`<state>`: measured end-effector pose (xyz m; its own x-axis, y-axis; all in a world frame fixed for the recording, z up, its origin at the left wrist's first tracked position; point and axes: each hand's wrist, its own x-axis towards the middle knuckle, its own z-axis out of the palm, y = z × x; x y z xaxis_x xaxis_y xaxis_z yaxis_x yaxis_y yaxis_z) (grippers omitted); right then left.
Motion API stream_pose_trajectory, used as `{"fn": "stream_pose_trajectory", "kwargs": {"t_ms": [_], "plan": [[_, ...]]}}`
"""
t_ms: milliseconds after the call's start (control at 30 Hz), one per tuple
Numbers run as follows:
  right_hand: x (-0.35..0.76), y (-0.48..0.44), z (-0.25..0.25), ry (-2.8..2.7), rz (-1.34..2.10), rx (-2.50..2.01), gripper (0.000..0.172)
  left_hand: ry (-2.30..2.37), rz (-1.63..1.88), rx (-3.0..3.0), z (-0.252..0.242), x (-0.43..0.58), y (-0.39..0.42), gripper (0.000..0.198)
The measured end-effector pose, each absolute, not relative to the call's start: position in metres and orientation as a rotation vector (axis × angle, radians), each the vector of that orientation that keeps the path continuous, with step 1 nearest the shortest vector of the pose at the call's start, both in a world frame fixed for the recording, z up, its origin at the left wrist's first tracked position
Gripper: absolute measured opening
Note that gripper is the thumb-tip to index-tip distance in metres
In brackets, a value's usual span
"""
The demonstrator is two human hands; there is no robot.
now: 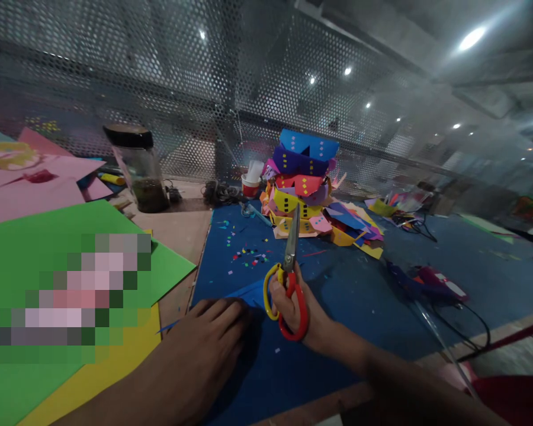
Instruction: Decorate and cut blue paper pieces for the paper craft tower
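Scissors (291, 260) with one red and one yellow handle loop point up and away over the blue mat (337, 278), their blades together. My right hand (299, 307) is closed round the handles. To its left, my left hand (217, 331) lies palm down on the mat, over the near part of a blue paper piece (251, 293). Its fingers are bent and lie close together, and their tips are hard to make out.
Folded coloured paper shapes (304, 183) are stacked at the mat's back. Large green sheets (115, 225) lie at left, before a dark-lidded jar (142, 171). A red cup (250, 184) stands near cables. A glue gun (439, 284) with a cord lies at right.
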<state>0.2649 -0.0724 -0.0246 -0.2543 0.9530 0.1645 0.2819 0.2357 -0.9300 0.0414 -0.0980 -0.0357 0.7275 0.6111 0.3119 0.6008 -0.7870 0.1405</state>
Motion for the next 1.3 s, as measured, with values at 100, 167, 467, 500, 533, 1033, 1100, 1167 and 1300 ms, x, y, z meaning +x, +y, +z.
{"fn": "stream_pose_trajectory", "kwargs": {"t_ms": [100, 167, 467, 500, 533, 1033, 1100, 1167, 1300], "plan": [[0.258, -0.071, -0.028, -1.672, 1.118, -1.156, 0.02, 1.025, 0.532, 2.887, -0.037, 0.042, -0.098, 0.03], [0.254, -0.069, -0.028, -1.659, 1.134, -1.16, 0.022, 1.034, 0.552, 2.872, -0.038, 0.042, -0.098, 0.03], [0.255, -0.069, -0.013, -1.686, 1.095, -1.137, 0.018, 1.036, 0.574, 2.89, -0.039, 0.041, -0.099, 0.032], [0.253, -0.068, -0.012, -1.685, 1.098, -1.144, 0.017, 1.038, 0.565, 2.891, -0.038, 0.041, -0.099, 0.032], [0.251, -0.067, -0.013, -1.685, 1.102, -1.147, 0.016, 1.038, 0.555, 2.891, -0.038, 0.041, -0.099, 0.031], [0.261, -0.072, -0.028, -1.725, 1.011, -1.187, 0.018, 1.025, 0.542, 2.89, -0.041, 0.041, -0.097, 0.034], [0.264, -0.076, -0.031, -1.713, 1.007, -1.204, 0.02, 1.024, 0.554, 2.897, -0.041, 0.041, -0.097, 0.034], [0.267, -0.077, -0.033, -1.714, 1.003, -1.219, 0.02, 1.022, 0.549, 2.905, -0.041, 0.04, -0.097, 0.034], [0.268, -0.076, -0.026, -1.695, 1.058, -1.199, 0.018, 1.027, 0.553, 2.916, -0.041, 0.04, -0.098, 0.032]]}}
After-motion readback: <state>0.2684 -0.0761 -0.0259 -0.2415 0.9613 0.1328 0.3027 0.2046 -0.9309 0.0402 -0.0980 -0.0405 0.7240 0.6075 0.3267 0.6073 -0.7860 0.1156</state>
